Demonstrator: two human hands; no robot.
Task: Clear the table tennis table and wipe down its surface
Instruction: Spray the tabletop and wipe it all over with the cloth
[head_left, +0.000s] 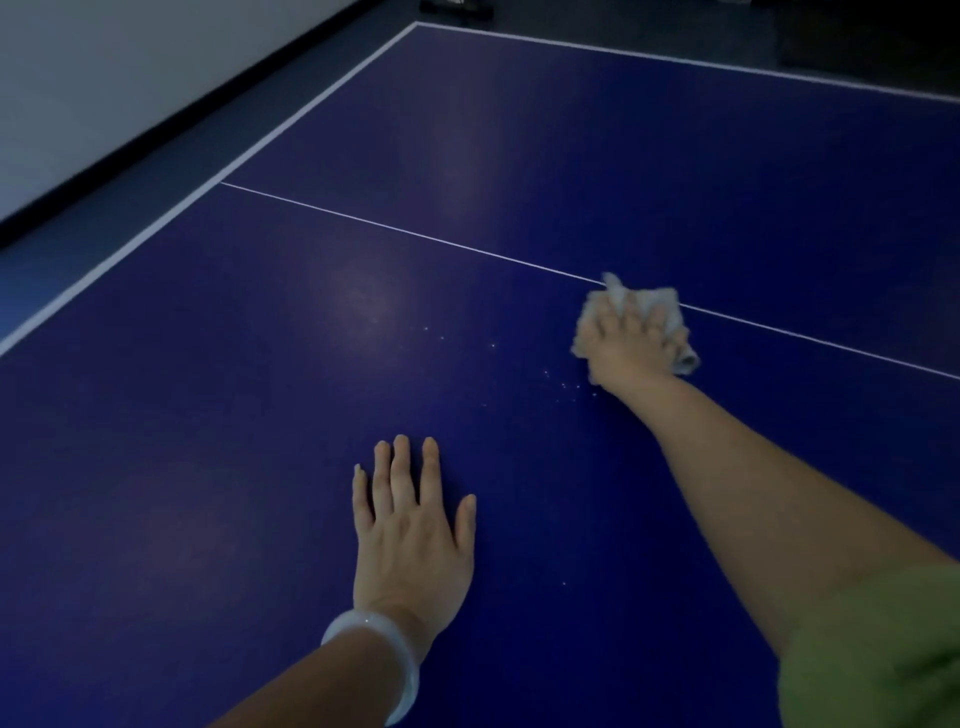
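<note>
The blue table tennis table (519, 156) fills the view, with a thin white line crossing it. My right hand (626, 345) reaches far out and presses a crumpled white cloth (660, 304) onto the surface right at that line, its spread fingers lying over the cloth. My left hand (410, 525) rests flat on the table nearer to me, fingers straight and holding nothing. Small white specks (563, 387) dot the surface just left of the cloth.
The table's white-edged left border (208, 182) runs diagonally toward the far corner. Beyond it lie dark floor and a pale wall (104, 78) with a black skirting. Dark shapes stand past the far edge.
</note>
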